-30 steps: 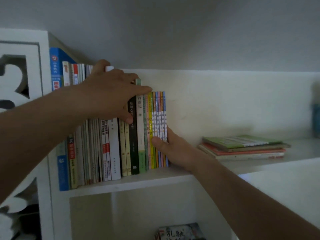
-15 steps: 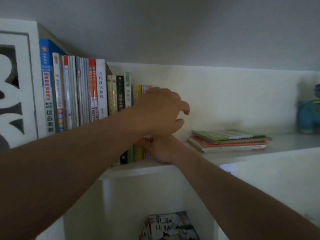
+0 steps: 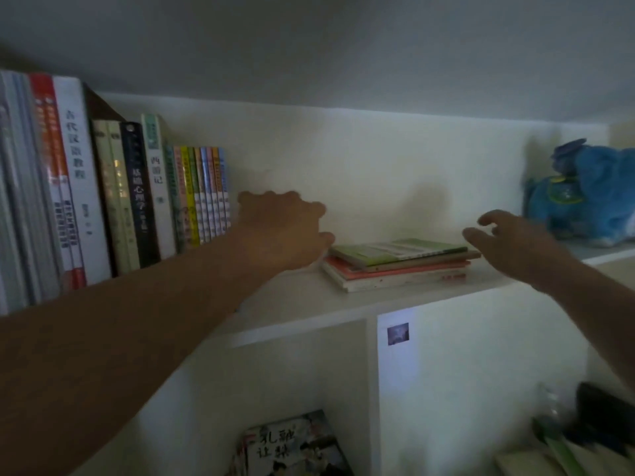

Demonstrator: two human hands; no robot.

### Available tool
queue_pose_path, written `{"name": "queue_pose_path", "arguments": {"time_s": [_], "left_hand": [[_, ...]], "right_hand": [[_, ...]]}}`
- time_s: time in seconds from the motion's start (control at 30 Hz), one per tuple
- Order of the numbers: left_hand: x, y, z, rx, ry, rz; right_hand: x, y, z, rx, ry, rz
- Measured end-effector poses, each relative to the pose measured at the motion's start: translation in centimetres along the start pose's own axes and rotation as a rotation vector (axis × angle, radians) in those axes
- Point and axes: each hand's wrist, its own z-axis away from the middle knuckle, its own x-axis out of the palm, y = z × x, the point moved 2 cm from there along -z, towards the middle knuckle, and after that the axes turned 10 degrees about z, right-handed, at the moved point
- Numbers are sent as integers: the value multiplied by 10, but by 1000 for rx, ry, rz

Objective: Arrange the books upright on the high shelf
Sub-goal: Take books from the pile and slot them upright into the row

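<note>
Stack: a flat stack of books (image 3: 400, 264) is lying on the high shelf (image 3: 302, 304), well to the right of the upright row of books (image 3: 144, 197) — green cover on top, red and white ones beneath.
Long axis: the stack's long side is running left to right along the shelf, with the spines seemingly facing the front edge.
Left hand: the left hand (image 3: 283, 231) is hovering at the stack's left end, fingers loosely curled and holding nothing, thumb just beside the top book's corner — whether it is touching, I cannot tell.
Right hand: the right hand (image 3: 505, 242) is hanging just past the stack's right end, fingers spread apart and empty, near the blue plush toy (image 3: 584, 197).
Key relation: the stack is sitting between the two hands, so each is closing on its own end; the left looks slightly nearer.
Next move, as I judge it: the hands are lining up to clamp the stack from both ends, then tip it upright and slide it leftward against the row.
Risk: thin books may be sliding apart once lifted.
</note>
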Motion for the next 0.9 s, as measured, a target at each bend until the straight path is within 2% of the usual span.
{"name": "queue_pose_path", "arguments": {"time_s": [0.03, 0.1, 0.2, 0.27, 0.37, 0.47, 0.6, 0.73, 0.83, 0.9], "left_hand": [[6, 14, -5, 39, 8, 130], [23, 38, -13, 122, -82, 399], [57, 54, -19, 131, -326, 711], [74, 54, -21, 122, -362, 697], [82, 51, -28, 154, -273, 620], [82, 52, -31, 206, -223, 533], [84, 46, -26, 223, -215, 477], [80, 39, -23, 223, -174, 561], [74, 36, -16, 154, -86, 610], [69, 38, -11, 84, 41, 527]], "right_hand": [[13, 9, -11, 83, -108, 0], [38, 10, -22, 94, -274, 7], [52, -11, -24, 46, -356, -78], [52, -22, -26, 17, -352, -133], [52, -31, -29, -2, -320, -160], [54, -36, -27, 32, -320, -368], [44, -43, -18, 197, -517, -836], [28, -56, -11, 248, -591, -1248], [19, -72, -7, 154, -470, -1358], [8, -90, -6, 56, -344, -1337]]}}
